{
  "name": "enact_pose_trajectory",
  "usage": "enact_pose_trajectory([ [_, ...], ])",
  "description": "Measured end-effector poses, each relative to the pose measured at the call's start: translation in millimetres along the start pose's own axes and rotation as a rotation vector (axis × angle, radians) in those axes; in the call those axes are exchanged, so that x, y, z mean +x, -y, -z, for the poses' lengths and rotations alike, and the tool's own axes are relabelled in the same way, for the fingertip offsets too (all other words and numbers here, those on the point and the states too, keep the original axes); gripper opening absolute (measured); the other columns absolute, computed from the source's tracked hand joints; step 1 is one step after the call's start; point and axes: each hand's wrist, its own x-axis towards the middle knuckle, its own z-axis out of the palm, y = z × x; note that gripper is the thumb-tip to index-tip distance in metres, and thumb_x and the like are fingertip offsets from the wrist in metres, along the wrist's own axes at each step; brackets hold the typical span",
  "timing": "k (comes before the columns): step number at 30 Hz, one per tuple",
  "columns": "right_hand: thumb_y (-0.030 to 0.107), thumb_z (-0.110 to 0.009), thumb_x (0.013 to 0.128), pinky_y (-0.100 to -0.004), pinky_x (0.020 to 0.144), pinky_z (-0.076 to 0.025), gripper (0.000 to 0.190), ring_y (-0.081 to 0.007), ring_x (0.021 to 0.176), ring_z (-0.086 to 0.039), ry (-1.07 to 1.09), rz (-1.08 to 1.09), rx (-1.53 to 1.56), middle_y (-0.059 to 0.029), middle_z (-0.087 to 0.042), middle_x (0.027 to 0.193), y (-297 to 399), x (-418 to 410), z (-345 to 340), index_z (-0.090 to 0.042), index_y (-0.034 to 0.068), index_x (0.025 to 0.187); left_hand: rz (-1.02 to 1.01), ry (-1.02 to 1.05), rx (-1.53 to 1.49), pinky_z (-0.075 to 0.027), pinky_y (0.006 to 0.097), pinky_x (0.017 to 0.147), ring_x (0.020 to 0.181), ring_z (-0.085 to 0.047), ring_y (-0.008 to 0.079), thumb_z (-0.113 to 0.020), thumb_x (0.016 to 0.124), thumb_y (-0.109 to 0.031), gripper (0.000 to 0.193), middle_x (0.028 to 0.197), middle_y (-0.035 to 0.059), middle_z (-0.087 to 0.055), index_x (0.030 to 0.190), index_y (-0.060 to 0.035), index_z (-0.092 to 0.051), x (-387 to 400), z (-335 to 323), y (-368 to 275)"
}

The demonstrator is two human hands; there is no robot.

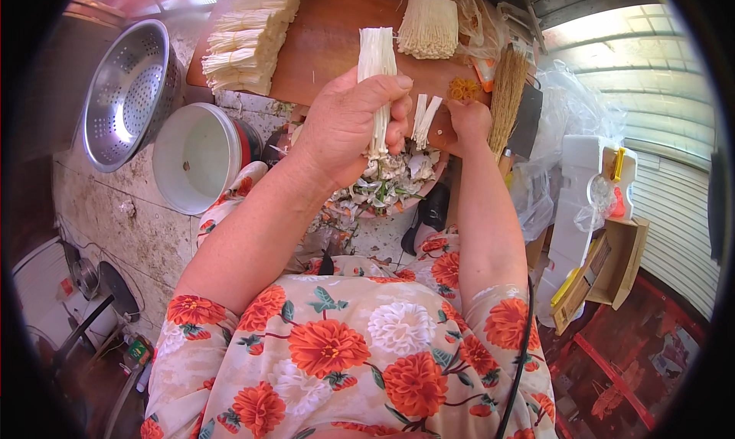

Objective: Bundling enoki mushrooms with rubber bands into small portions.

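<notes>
My left hand grips a bundle of enoki mushrooms upright, its cut ends up and its small caps down, above a basin of trimmings. On the brown board, my right hand has its fingertips at a small pile of yellow rubber bands; whether it pinches one is hidden. Two thin enoki strands lie between my hands near the board's edge. A larger enoki clump lies further back. Stacked enoki bundles with bands round them fill the board's left side.
A steel colander and a white bucket stand at the left. Right of the board are a straw whisk broom, a dark cleaver blade, plastic bags and a white foam box. A plastic bag lies at the back.
</notes>
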Motion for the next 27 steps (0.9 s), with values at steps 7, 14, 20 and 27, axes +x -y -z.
enact_pose_trajectory([
  [7,0.006,-0.061,0.083,-0.0224,0.043,-0.047,0.007,-0.0111,0.057,-0.060,0.351,-0.379,0.813,-0.0046,-0.061,0.070,-4.4,-0.9,36.4,-0.059,0.000,0.085,-0.015,0.016,0.001,-0.042,0.0268,0.050,0.054,-0.051,0.0108,-0.057,0.091,-0.016,0.012,0.073,0.0036,-0.052,0.093,-0.0063,-0.051,-1.0,1.5,0.8],
  [14,0.001,-0.064,0.082,-0.0246,0.050,-0.053,0.017,-0.0146,0.061,-0.063,0.300,-0.379,0.894,-0.0083,-0.064,0.079,-14.9,-9.2,43.6,-0.060,-0.005,0.098,0.000,0.030,0.003,-0.043,0.0267,0.049,0.053,-0.051,0.0110,-0.058,0.091,-0.016,0.012,0.072,0.0034,-0.052,0.093,-0.0061,-0.051,0.4,-2.8,6.4],
  [20,0.000,-0.062,0.084,-0.0244,0.053,-0.054,0.017,-0.0148,0.065,-0.063,0.373,-0.361,0.951,-0.0083,-0.064,0.080,-8.3,-14.7,56.3,-0.060,-0.004,0.100,-0.006,0.018,0.024,-0.043,0.0265,0.049,0.053,-0.051,0.0111,-0.058,0.090,-0.015,0.013,0.072,0.0034,-0.052,0.093,-0.0056,-0.051,3.8,-5.8,12.0],
  [27,0.003,-0.067,0.083,-0.0233,0.060,-0.054,0.019,-0.0132,0.065,-0.063,0.522,-0.102,1.310,-0.0051,-0.064,0.079,43.1,-44.0,104.1,-0.059,0.000,0.100,0.045,-0.104,0.215,-0.042,0.0260,0.047,0.053,-0.050,0.0105,-0.063,0.088,-0.017,0.018,0.071,0.0025,-0.052,0.097,-0.0039,-0.053,5.9,-6.6,17.9],
])
